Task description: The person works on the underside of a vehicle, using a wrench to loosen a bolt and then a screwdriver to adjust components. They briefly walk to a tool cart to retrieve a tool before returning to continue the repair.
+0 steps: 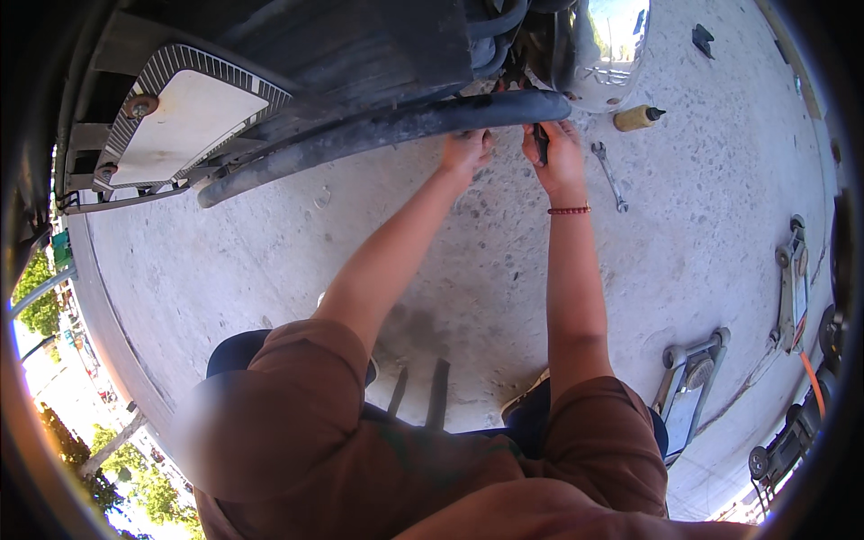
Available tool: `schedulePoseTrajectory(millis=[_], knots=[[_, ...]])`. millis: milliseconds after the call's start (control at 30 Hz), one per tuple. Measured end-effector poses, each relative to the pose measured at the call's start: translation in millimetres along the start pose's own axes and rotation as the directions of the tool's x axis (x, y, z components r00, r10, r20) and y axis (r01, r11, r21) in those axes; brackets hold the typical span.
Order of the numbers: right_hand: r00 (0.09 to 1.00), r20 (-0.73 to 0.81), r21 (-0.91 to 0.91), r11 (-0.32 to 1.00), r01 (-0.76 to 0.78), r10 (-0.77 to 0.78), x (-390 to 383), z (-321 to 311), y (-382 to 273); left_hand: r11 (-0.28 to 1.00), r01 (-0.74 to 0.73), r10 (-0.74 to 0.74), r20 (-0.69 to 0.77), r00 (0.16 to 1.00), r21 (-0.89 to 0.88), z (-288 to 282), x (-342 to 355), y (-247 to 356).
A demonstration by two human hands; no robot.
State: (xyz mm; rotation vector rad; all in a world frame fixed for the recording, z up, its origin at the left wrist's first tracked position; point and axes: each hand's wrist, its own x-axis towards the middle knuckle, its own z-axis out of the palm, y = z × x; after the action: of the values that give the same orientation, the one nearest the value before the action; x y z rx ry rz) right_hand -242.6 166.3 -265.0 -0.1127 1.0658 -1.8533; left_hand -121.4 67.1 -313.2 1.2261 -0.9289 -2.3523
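Observation:
My left hand (463, 155) is just below the long curved black bar (378, 127) on the vehicle's underside, its fingers curled and partly hidden behind the bar; what they hold is not clear. My right hand (557, 162), with a beaded bracelet at the wrist, grips a small dark object (541, 142) under the bar's right end, too small to name. An open-ended wrench (609, 175) lies on the concrete beside it. A yellowish bottle with a black nozzle (636, 118) lies a little farther right.
A white plate with bolts (193, 117) is at upper left, a shiny metal cylinder (603, 63) above the bottle. A small black piece (703, 40) lies on the floor (720, 180). Low wheeled floor jacks (697, 369) stand along the right. Trees show past the floor's left edge.

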Motion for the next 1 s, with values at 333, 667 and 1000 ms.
schedulePoseTrajectory(millis=[333,667,1000], knots=[[0.999,-0.040,-0.009,1.000,0.007,-0.007,2.6,4.1,-9.6,0.998,0.009,-0.017,0.114,0.993,0.067,7.0,-6.6,22.6],[0.976,-0.177,-0.174,0.980,0.096,-0.127,-1.3,33.9,1.1,0.979,0.169,-0.199,0.345,0.917,0.117,-12.8,11.4,27.0],[0.992,-0.110,-0.031,0.998,0.053,-0.056,-5.6,34.7,-0.6,0.979,0.126,-0.164,0.252,0.954,0.162,-14.2,19.2,20.0]])
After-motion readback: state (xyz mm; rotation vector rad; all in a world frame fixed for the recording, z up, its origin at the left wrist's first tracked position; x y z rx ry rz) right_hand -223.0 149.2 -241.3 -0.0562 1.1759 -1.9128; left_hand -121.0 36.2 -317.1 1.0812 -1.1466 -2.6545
